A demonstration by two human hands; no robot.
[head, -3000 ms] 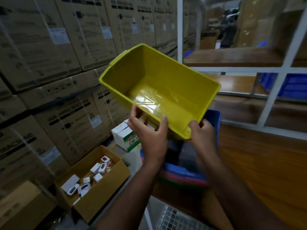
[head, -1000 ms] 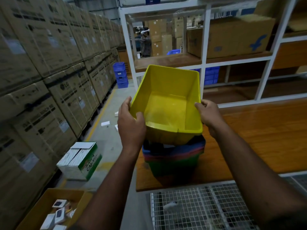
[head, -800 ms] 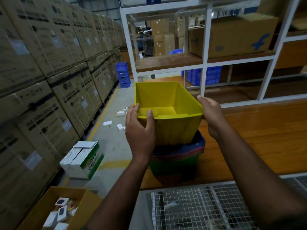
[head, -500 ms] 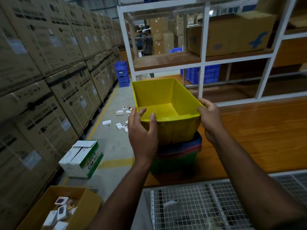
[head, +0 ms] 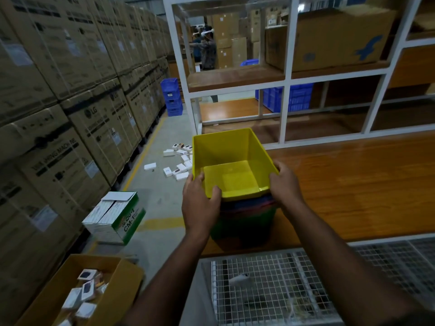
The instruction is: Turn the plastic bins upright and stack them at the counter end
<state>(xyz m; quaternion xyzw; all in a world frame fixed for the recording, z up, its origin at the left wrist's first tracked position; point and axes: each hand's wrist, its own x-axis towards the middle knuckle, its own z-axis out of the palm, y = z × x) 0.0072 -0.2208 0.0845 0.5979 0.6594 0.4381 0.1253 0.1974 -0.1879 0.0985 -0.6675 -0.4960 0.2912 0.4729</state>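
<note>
A yellow plastic bin (head: 229, 161) stands upright, nested deep into a stack of bins (head: 244, 217) at the left end of the wooden counter (head: 353, 184). Below it only thin blue and red rims and a green bottom bin show. My left hand (head: 200, 203) grips the yellow bin's near left corner, thumb over the rim. On the near right rim rests my right hand (head: 286, 184), fingers wrapped on it. The bin is empty inside.
Stacked cardboard cartons (head: 70, 102) wall the left side of the aisle. A green-white box (head: 115, 217), an open carton of small packs (head: 82, 292) and scattered white packs (head: 179, 161) lie on the floor. White shelving (head: 286, 90) rises behind; a wire mesh (head: 282, 285) lies near me.
The yellow bin has tipped level and sunk down into the stack, its rim now close to the rims below. Both hands followed it down, still holding its near corners.
</note>
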